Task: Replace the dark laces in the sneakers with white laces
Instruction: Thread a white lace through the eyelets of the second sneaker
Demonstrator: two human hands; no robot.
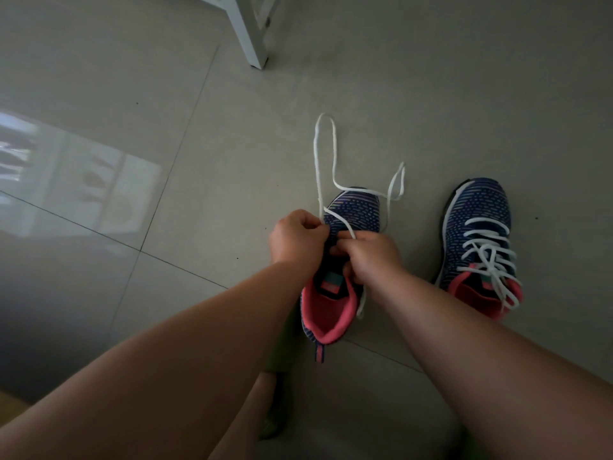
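Head view: near sneaker (pixel 335 293) on the tiled floor (pixel 199 180), toe pointing away, pink lining up. Left hand (pixel 295 239) curled tight, pinching the white lace (pixel 323 154) at the eyelets; right hand (pixel 373 257) curled too, gripping the same lace beside the tongue. Loose loops trailing out past the toe. Second sneaker (pixel 477 240) just right, already threaded in white. White furniture leg (pixel 253 38) well beyond.

Both sneakers, the near sneaker (pixel 351 214) and the far sneaker (pixel 477 220), are navy with fine pale dashes and coral-pink linings (tongue labels teal and pink). The laces (pixel 326 154) are white. The floor (pixel 166 111) is pale grey tile.
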